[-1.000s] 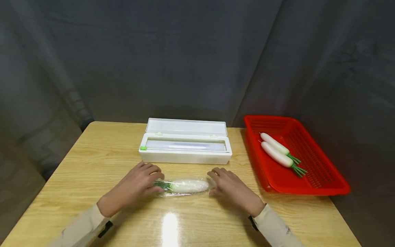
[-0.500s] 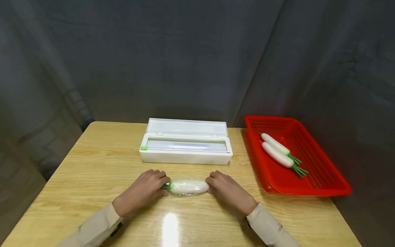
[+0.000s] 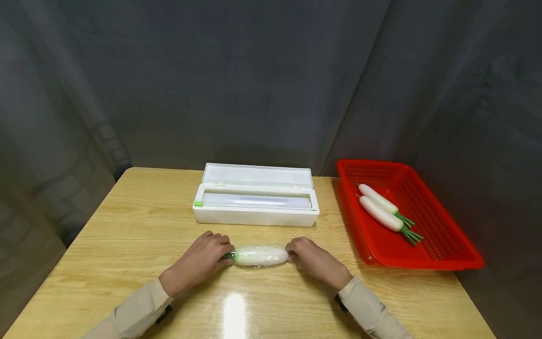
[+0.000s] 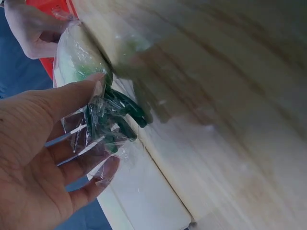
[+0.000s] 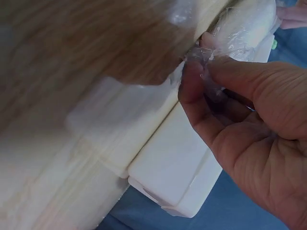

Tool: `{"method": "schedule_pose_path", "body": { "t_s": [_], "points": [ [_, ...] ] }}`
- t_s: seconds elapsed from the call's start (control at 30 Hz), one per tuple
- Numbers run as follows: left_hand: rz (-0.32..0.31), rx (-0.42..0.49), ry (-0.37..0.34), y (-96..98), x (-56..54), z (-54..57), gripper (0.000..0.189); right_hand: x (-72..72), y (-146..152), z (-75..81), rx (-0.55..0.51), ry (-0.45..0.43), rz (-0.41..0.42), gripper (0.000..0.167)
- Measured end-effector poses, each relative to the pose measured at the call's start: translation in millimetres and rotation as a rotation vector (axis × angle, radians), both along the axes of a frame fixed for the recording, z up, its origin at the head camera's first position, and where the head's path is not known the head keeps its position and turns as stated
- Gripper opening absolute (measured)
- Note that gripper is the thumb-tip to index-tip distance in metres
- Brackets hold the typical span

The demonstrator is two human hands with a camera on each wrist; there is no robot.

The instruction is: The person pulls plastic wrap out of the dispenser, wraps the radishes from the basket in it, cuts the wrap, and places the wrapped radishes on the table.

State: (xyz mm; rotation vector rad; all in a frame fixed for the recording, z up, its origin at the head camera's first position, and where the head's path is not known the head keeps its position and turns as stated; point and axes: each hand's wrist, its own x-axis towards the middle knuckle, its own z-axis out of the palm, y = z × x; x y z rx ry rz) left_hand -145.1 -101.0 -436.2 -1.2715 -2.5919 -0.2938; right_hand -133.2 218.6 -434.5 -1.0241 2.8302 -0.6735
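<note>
A white radish [image 3: 260, 255] wrapped in clear plastic film lies crosswise between my two hands, its green tops to the left. My left hand [image 3: 206, 256] grips the wrapped leaf end; in the left wrist view the thumb presses near the base of the dark green stems [image 4: 120, 112], with film bunched over the fingers. At the root end my right hand [image 3: 315, 261] pinches the gathered film [image 5: 204, 55] between thumb and curled fingers, as the right wrist view shows.
Behind the hands stands a white cling film box [image 3: 256, 216], its lid raised and a film roll [image 3: 256, 200] inside. A red plastic basket [image 3: 423, 256] on the right holds two unwrapped radishes [image 3: 381, 214]. All stand on a wooden table [image 3: 139, 202], with a dark curtain [image 3: 237, 94] behind.
Both hands have moved inward to the radish ends and taken hold of the loose film there. The right fingers have curled tighter over the past half second. Box and basket stay put.
</note>
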Motion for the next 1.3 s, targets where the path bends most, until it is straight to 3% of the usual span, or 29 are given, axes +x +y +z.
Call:
{"method": "schedule_pose_path", "body": {
  "t_s": [0.13,0.23,0.4,0.63,0.97,1.07,1.2,1.3],
  "points": [
    [-0.003,0.028,-0.03,-6.3,2.6,-2.2,0.027,-0.5,-0.8,-0.4,0.006,0.002,-0.001,0.02],
    [0.009,0.031,-0.086,-12.8,4.7,-1.1,0.04,2.1,-0.5,-0.6,0.035,0.05,-0.012,0.019],
    [0.04,0.019,-0.183,-17.2,3.8,5.3,0.03,11.1,4.2,4.1,0.136,0.14,-0.056,0.015],
    [0.057,0.045,-0.277,-18.0,1.0,4.0,0.03,10.9,8.1,10.1,0.045,-0.059,-0.081,0.021],
    [0.054,0.074,-0.219,-16.3,7.1,-0.3,0.031,8.5,6.1,5.8,0.018,-0.028,-0.045,0.031],
    [0.054,0.081,-0.245,-17.8,6.9,0.3,0.033,8.5,5.1,6.0,0.032,-0.021,-0.044,0.03],
    [0.08,0.087,-0.329,-25.3,5.5,3.7,0.044,9.2,5.0,10.5,0.011,-0.097,-0.066,0.032],
    [0.093,0.092,-0.339,-32.3,4.2,6.9,0.052,12.5,7.6,17.5,0.003,-0.185,-0.121,0.035]
  ]
}}
